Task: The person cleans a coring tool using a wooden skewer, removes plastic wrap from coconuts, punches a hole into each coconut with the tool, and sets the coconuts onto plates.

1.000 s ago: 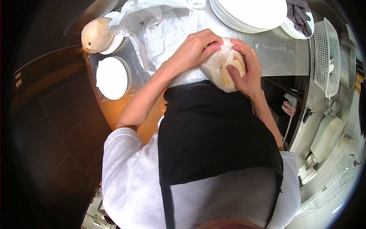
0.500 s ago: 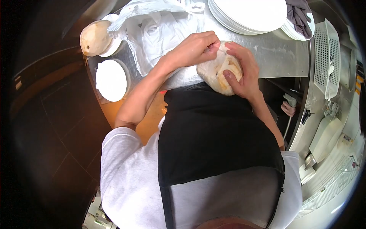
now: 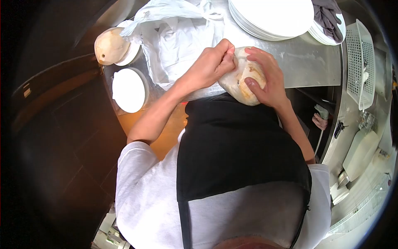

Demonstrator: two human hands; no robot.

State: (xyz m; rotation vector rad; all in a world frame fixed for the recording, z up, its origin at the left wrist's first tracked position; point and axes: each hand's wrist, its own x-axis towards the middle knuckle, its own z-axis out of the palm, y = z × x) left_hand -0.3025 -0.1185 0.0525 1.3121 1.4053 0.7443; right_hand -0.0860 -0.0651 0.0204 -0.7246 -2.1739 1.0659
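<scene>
A peeled coconut (image 3: 241, 89), pale with brownish patches and covered in clear plastic wrap, rests against the front of the black apron at the counter's edge. My right hand (image 3: 268, 79) grips it from the right, thumb on the near face and fingers over the top. At its upper left, my left hand (image 3: 213, 64) is closed in a tight pinch, apparently on the plastic wrap; the fingertips' hold is partly hidden. A second peeled coconut (image 3: 111, 45) with a small dark hole sits at the counter's left end, beside a white dish.
Behind my left hand lies a white plastic bag (image 3: 178, 41) on the steel counter (image 3: 315, 66). A stack of white plates (image 3: 271, 18) stands at the back, with dark cloth (image 3: 327, 20) to its right. At left is a white bowl (image 3: 128, 90); at right, a perforated basket (image 3: 360, 62).
My left hand has pulled slightly down and left, its wrist turning, fingers still pinched. The right hand keeps hold of the coconut. The whole view has shifted a little to the right.
</scene>
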